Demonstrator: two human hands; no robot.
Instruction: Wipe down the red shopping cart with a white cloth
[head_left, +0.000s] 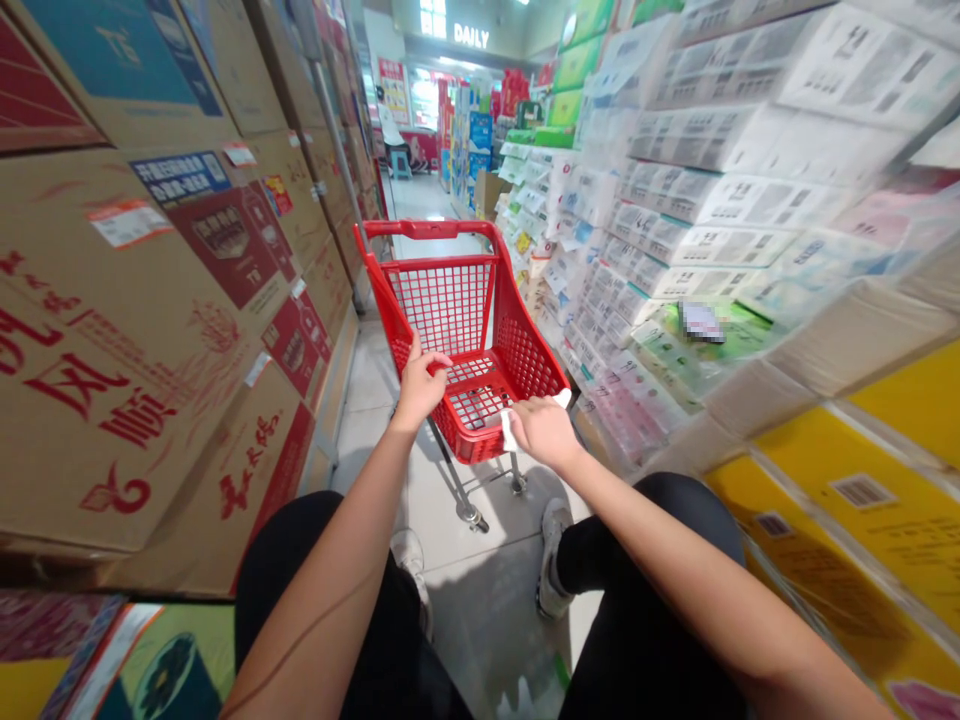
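A red plastic shopping cart (517, 345) with grid walls stands before my knees, its front end toward me and its handle bar at the far side. My right hand (541, 430) is closed on a white wipe (508, 430), pressed against the cart's near right rim. A corner of the wipe sticks out past the fingers. Over the cart's left rim hovers my left hand (422, 385), with fingers apart and nothing in it. I cannot tell whether it touches the rim. The basket shows no goods inside.
Stacked cardboard boxes (112, 340) wall the left side. White tissue packs (675, 210) pile up on the right, above yellow cartons (847, 500). My shoes (553, 560) flank the cart's wheels (475, 518). Farther down the aisle, a person (390, 125) is near a blue stool (400, 163).
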